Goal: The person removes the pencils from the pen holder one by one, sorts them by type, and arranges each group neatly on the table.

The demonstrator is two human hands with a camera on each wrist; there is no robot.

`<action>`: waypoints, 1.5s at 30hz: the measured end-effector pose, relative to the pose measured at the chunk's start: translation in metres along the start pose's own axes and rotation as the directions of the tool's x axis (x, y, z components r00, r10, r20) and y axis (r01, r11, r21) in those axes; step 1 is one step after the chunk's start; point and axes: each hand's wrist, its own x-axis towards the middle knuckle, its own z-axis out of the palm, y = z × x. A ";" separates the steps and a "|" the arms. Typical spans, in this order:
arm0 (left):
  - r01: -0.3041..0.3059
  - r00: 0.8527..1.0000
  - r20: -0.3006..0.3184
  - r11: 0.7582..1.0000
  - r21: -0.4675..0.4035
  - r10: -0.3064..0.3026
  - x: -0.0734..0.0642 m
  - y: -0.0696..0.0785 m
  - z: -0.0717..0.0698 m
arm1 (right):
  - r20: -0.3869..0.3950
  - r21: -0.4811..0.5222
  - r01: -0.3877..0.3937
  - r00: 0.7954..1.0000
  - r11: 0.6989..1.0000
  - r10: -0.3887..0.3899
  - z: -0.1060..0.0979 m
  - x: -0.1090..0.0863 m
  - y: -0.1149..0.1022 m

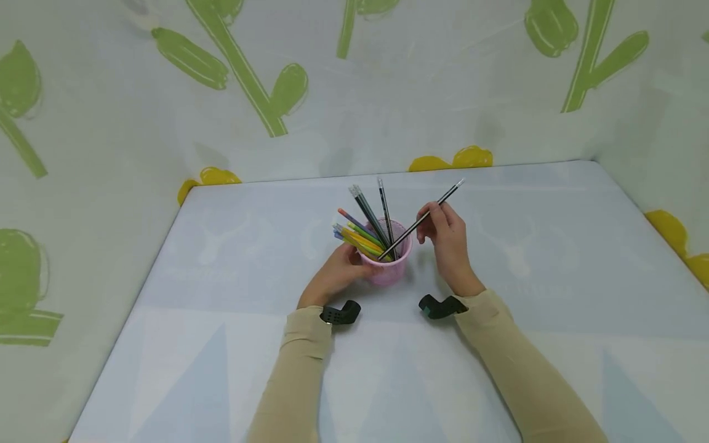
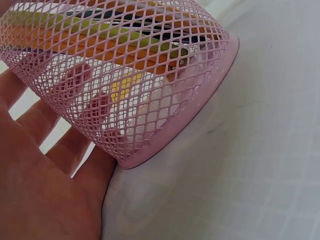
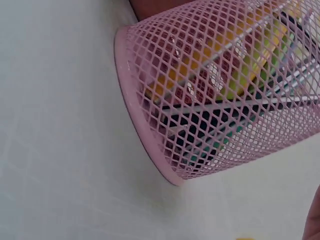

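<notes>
A pink mesh pencil cup (image 1: 386,275) stands on the table, full of pencils and coloured pens. My left hand (image 1: 339,272) holds the cup from its left side; the left wrist view shows the fingers (image 2: 65,150) spread along the mesh wall (image 2: 115,100). In my right hand (image 1: 447,239), thumb and fingers pinch a dark striped pencil (image 1: 412,229). That pencil slants down to the left, its lower end at the cup's mouth. Several dark pencils (image 1: 370,211) and yellow pens (image 1: 362,240) lean in the cup. Only a sliver of the right hand (image 3: 314,220) shows in the right wrist view.
The pale table (image 1: 249,258) carries a faint printed pattern. Its back edge meets a fabric wall (image 1: 388,111) with green and yellow plant shapes. A black wrist camera (image 1: 342,312) sits on the left wrist, and another black camera (image 1: 440,306) on the right.
</notes>
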 end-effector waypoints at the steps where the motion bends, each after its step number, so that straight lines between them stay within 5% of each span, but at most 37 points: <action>1: -0.001 1.000 0.001 1.000 0.000 0.001 0.000 0.000 0.000 | 0.014 0.016 0.001 1.000 1.000 -0.001 -0.001 0.000 -0.001; 6: -0.054 0.999 0.011 0.999 -0.006 0.054 0.001 0.001 0.001 | 0.068 0.157 -0.038 0.997 0.987 0.028 -0.006 0.002 0.000; 9: -0.079 0.997 0.007 0.997 0.008 0.079 0.002 0.001 0.001 | 0.062 0.308 -0.098 0.995 0.946 0.083 -0.010 0.004 0.002; 16: -0.072 0.997 -0.004 0.997 0.020 0.072 0.008 -0.014 0.000 | 0.129 0.635 -0.247 0.968 0.732 0.214 -0.024 0.011 0.005; 21: -0.027 1.000 -0.013 1.000 -0.014 0.027 0.002 -0.006 0.002 | 0.269 0.721 -0.358 0.934 0.593 0.237 -0.034 0.012 0.013; 24: -0.026 1.000 -0.007 1.000 -0.016 0.026 0.002 -0.003 0.003 | 0.324 0.723 -0.422 0.906 0.546 0.271 -0.041 0.010 0.018; 26: -0.040 0.999 -0.008 0.999 -0.010 0.040 0.003 -0.004 0.002 | 0.341 0.707 -0.449 0.893 0.547 0.292 -0.044 0.010 0.021; 33: -0.051 0.999 -0.015 0.998 0.030 0.051 0.004 -0.003 0.002 | 0.308 0.610 -0.444 0.896 0.656 0.320 -0.049 0.010 0.022; 40: -0.049 0.999 -0.019 0.999 0.015 0.050 0.008 0.000 0.006 | 0.374 0.582 -0.505 0.862 0.638 0.342 -0.056 0.015 0.022; 45: -0.029 0.999 -0.012 0.999 0.029 0.029 0.010 0.003 0.005 | 0.386 0.489 -0.541 0.837 0.684 0.386 -0.065 0.011 0.019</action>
